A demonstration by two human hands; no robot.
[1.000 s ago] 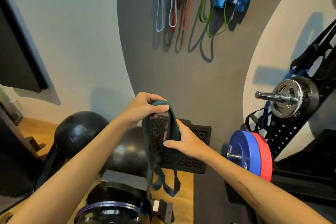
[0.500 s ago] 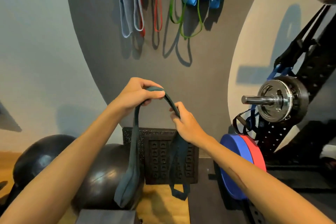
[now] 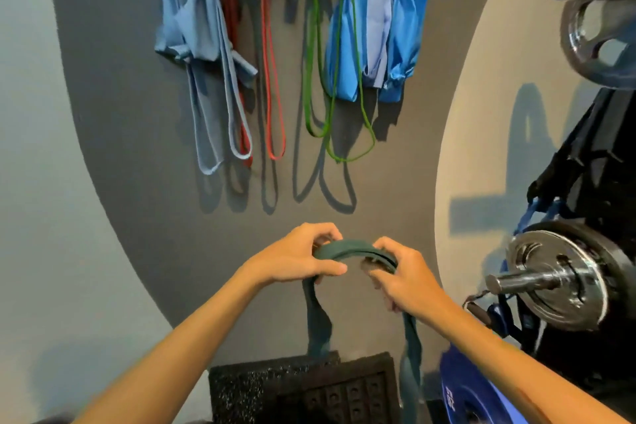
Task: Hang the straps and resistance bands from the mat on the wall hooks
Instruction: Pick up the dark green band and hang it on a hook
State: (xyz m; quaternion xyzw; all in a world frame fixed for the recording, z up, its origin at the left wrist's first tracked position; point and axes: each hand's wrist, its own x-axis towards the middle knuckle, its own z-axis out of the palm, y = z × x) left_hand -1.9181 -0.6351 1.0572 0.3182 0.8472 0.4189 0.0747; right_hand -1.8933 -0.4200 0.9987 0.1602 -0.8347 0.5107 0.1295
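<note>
Both hands hold a dark teal resistance band [image 3: 351, 249] in front of the grey wall. My left hand [image 3: 299, 258] grips its top on the left side, my right hand [image 3: 401, 272] on the right. The band arches between them and its two sides hang down twisted, out of the bottom of the frame. High on the wall hang light blue straps [image 3: 203, 55], red bands [image 3: 270, 79], green bands [image 3: 327, 86] and bright blue fabric bands [image 3: 382, 27]. The hooks themselves lie at the very top edge, mostly out of view.
A black rubber block [image 3: 303, 389] leans against the wall below my hands. To the right stands a dark rack with chrome weight plates [image 3: 557, 275] on a protruding peg, black and blue straps, and a blue bumper plate [image 3: 471, 392] low down.
My hands have risen with the teal band and moved closer to the wall. The view tilted upward, so the exercise balls and floor dropped out of sight.
</note>
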